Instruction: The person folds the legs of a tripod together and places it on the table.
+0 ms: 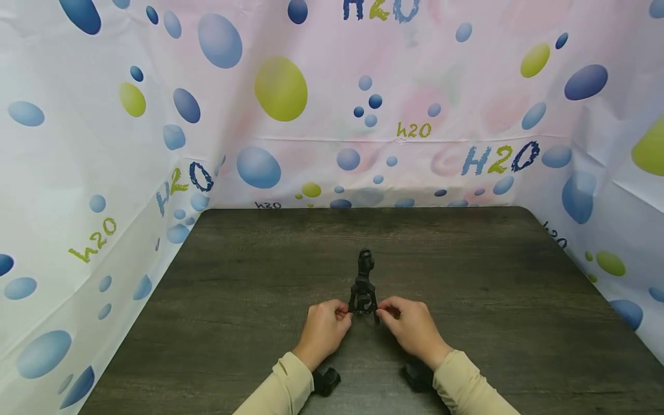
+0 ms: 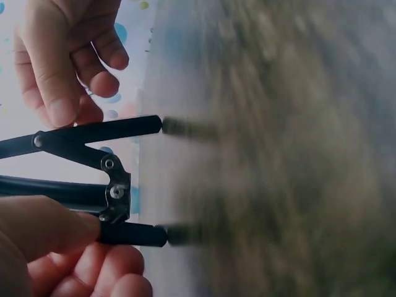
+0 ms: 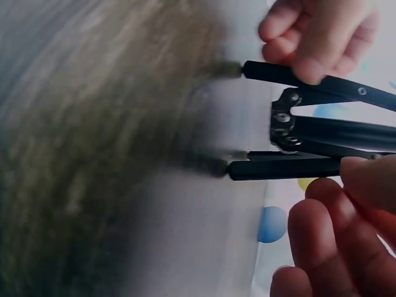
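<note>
A small black tripod (image 1: 365, 276) stands upright on the dark table, its legs spread slightly, and its upper part narrows to a rounded head. My left hand (image 1: 323, 329) pinches the left leg between thumb and fingers; up close in the left wrist view this leg (image 2: 133, 234) ends in a short, narrower foot. On the other side, my right hand (image 1: 413, 327) pinches the right leg, with the thumb lying along it. Metal rivets join the legs to a central hinged brace (image 3: 283, 119) around the middle column (image 3: 340, 131). The tripod's head lies outside both wrist views.
The dark wood-grain table (image 1: 249, 259) extends around the tripod on all sides. A white sheet printed with blue and green ovals (image 1: 280, 89) hangs behind and along both sides. Black wrist devices (image 1: 327, 381) sit under both forearms, near the beige sleeves (image 1: 284, 383).
</note>
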Available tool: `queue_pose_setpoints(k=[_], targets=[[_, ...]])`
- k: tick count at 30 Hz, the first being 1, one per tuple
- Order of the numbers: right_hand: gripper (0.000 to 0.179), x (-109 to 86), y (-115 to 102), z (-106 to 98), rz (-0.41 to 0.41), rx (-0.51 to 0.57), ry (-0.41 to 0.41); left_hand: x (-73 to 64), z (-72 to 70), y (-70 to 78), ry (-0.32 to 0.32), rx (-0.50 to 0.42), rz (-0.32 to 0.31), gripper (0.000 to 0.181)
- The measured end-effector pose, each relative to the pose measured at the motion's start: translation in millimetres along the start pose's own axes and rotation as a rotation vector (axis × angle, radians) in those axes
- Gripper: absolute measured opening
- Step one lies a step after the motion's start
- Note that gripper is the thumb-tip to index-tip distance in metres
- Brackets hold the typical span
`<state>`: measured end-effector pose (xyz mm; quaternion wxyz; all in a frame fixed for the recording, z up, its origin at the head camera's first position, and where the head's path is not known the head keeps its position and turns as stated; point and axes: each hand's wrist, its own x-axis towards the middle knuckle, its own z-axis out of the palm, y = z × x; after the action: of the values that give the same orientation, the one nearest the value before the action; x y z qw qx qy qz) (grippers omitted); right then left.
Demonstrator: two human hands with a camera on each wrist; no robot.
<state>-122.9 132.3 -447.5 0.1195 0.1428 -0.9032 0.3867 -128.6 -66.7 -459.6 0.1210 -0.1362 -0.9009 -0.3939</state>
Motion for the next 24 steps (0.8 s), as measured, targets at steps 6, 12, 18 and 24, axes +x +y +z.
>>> queue_pose_setpoints(k=[6,12,18,24], targets=[[0.011,0.3,3.2,4.7,-0.002,-0.04,0.003,0.6,-2.7,1.8,0.01,-0.042,-0.012,0.005],[0.011,1.1,3.1,4.5,-0.007,-0.049,0.008,1.1,-2.4,1.7,0.034,-0.077,-0.005,0.005],[0.011,2.2,2.3,5.9,-0.007,-0.047,0.013,1.0,-1.1,1.5,0.046,-0.077,-0.014,0.005],[0.008,2.7,1.3,8.2,-0.004,-0.027,0.017,1.1,-1.6,2.6,0.051,-0.071,-0.024,0.005]])
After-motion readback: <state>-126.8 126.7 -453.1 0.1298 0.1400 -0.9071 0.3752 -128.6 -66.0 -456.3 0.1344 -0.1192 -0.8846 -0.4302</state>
